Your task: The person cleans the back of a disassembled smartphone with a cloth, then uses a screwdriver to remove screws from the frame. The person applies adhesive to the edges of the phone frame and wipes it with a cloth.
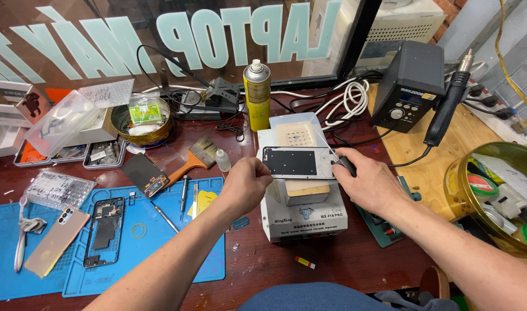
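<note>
Dark reddish wooden workbench (332, 259), pretty cluttered, with a window full of big pale lettering right behind it. Closest to the camera on the left sits a blue silicone work mat (154, 242) with a pinkish-gold phone back cover (56, 241) and a stripped black phone frame (104, 230) lying side by side on it, plus a loose dark screen panel (146, 174) up at the mat's far edge. Both forearms reach in from the bottom toward a white box-shaped screen separator machine (301, 214) in the middle of the bench. On top of it lies a flat phone display panel (295, 162), dark centre with a silvery border, resting across a tan pad. The left hand (246, 185) is curled, fingers pinching the panel's left edge. The right hand (371, 185) is closed around a small black tool (346, 165) held against the panel's right end; can't tell exactly how the fingertips sit underneath. Just left of the machine there's an orange-handled brush (194, 156) and a small white dropper bottle (222, 160). Further back stands a yellow spray can (257, 95), a coil of white cable (350, 95), and off to the right a black hot air station (410, 86) with its wand (448, 106) parked beside it. A gold round tin (494, 190) of tape rolls sits at the far right.
</note>
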